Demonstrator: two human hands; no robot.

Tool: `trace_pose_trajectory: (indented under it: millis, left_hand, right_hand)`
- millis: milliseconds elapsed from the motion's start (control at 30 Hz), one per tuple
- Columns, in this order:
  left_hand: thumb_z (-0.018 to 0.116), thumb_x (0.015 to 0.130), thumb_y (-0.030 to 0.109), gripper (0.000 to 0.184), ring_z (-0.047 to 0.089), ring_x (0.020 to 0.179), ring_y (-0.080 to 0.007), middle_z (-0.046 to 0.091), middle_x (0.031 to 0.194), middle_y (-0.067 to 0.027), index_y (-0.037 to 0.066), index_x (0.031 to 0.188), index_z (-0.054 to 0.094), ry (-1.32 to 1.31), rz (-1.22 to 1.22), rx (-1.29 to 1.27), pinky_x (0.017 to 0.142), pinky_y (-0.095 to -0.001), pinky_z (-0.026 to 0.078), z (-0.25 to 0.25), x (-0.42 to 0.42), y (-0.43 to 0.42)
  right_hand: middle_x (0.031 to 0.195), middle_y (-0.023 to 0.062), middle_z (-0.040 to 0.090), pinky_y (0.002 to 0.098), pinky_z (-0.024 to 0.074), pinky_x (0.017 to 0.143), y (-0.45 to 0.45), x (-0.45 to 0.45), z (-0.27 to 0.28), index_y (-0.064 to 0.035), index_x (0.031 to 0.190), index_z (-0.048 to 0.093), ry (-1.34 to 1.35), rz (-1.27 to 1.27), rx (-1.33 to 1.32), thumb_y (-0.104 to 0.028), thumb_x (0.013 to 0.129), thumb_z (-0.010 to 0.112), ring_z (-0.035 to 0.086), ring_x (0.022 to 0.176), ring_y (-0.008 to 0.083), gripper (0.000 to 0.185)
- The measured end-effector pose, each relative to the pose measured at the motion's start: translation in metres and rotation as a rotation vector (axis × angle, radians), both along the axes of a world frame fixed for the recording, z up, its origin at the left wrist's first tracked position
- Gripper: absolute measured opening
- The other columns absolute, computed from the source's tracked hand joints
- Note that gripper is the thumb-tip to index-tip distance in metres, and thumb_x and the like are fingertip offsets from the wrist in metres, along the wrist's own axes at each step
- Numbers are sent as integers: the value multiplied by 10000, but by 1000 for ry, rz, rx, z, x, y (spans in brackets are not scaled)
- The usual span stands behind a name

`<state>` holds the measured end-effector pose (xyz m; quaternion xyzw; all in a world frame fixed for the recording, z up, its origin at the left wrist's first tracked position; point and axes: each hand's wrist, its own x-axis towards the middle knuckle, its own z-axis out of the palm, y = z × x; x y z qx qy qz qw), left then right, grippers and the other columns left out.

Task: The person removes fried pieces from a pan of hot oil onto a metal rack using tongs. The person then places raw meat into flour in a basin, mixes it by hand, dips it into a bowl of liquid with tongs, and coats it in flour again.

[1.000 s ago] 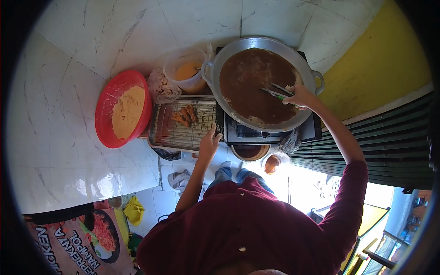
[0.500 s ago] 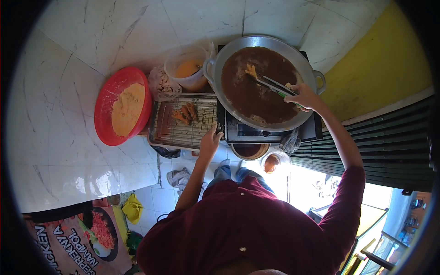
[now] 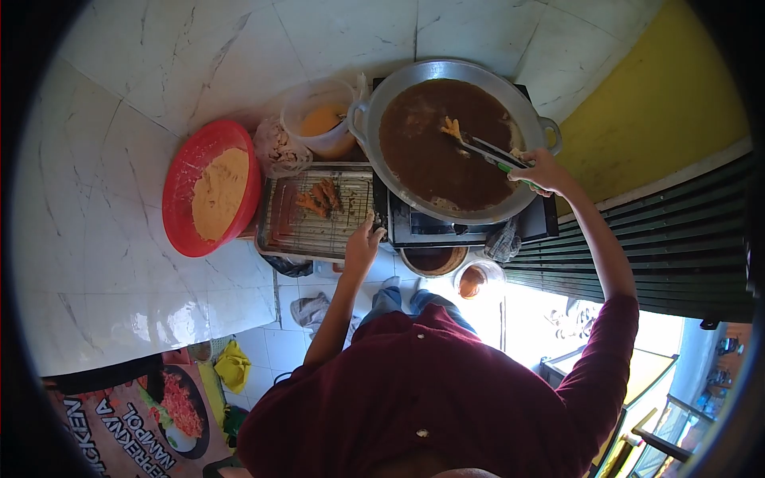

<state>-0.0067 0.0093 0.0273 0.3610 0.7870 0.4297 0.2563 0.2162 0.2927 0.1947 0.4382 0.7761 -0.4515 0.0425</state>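
My right hand (image 3: 540,171) is closed around metal tongs (image 3: 488,150) with green grips, reaching over a large wok (image 3: 381,169) of dark oil. At the tongs' tips is a golden fried piece, shaped like a chicken foot (image 3: 452,127); whether it is clear of the oil is hard to tell. My left hand (image 3: 362,241) is by the front right corner of a metal tray (image 3: 275,231) with a wire rack, its fingers apart and their tips coated pale. Several browned fried pieces (image 3: 320,197) lie on that rack.
Left of the tray a red basin (image 3: 177,195) contains flour. Behind it stand a bag of pale pieces (image 3: 280,147) and a clear tub (image 3: 319,143) with yellowish liquid. The wok sits on a black stove (image 3: 534,223). Below are a pot (image 3: 434,259) and a bucket (image 3: 480,280).
My right hand has moved the tongs and the fried piece a little to the right over the wok. My left hand stays at the tray's corner. The view has shifted slightly.
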Motion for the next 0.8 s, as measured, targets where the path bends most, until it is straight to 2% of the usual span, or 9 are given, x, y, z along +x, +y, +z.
trace_pose_trajectory:
  millis: [67,133,200,433,533,667,733,800]
  left_hand:
    - [602,805,294,487,538,1015,-338,562,1054,-251,-64,1122,510,-23,-2,-31,864,-351,406,-4,0,0]
    - [571,815,179,453,554,966,-348,556,1029,-261,-35,1196,455,200,-49,40,801,-345,435,-16,-3,0]
    - [571,814,185,459,550,974,-348,555,1034,-259,-32,1201,451,191,-51,46,809,-347,432,-22,-3,-1]
    - [572,814,187,468,547,975,-354,549,1040,-261,-31,1209,443,196,-53,78,807,-353,432,-21,-3,1]
    - [582,810,257,503,540,1013,-340,556,1063,-254,-31,1204,457,88,-39,-5,867,-344,404,-10,-2,1]
    - [587,807,256,496,540,1010,-342,558,1059,-254,-41,1187,468,115,-31,-19,863,-344,405,-10,-2,0]
    - [594,804,257,485,537,1014,-341,554,1067,-254,-50,1163,485,76,-25,57,866,-342,404,-9,-2,1]
    - [598,803,247,474,530,1029,-337,547,1082,-254,-54,1153,491,12,-36,-29,867,-341,402,-5,-3,1]
  right_hand:
    - [397,13,397,263,275,287,0,7,4,60,916,590,-31,-2,46,-154,695,671,373,293,99,318]
    - [393,16,398,264,282,289,-3,11,11,73,937,582,-62,-1,91,-150,687,671,377,293,104,346]
    - [390,22,401,268,297,293,-10,15,21,82,969,566,-73,-63,245,-150,670,676,384,293,113,394]
    - [412,29,422,276,318,304,-4,-4,33,90,986,558,-45,-44,321,-184,619,704,415,315,120,481]
    - [436,32,446,272,335,313,10,-29,16,90,955,565,-86,-6,279,-208,579,716,434,330,123,502]
    - [456,30,464,263,372,325,31,-58,-15,53,813,571,-50,13,268,-260,546,730,457,350,125,441]
    - [460,30,467,261,383,329,34,-68,-17,36,755,569,-40,5,272,-274,544,733,462,355,125,409]
    - [474,34,477,261,397,336,35,-76,-18,6,674,560,-57,16,174,-293,544,732,479,374,120,368]
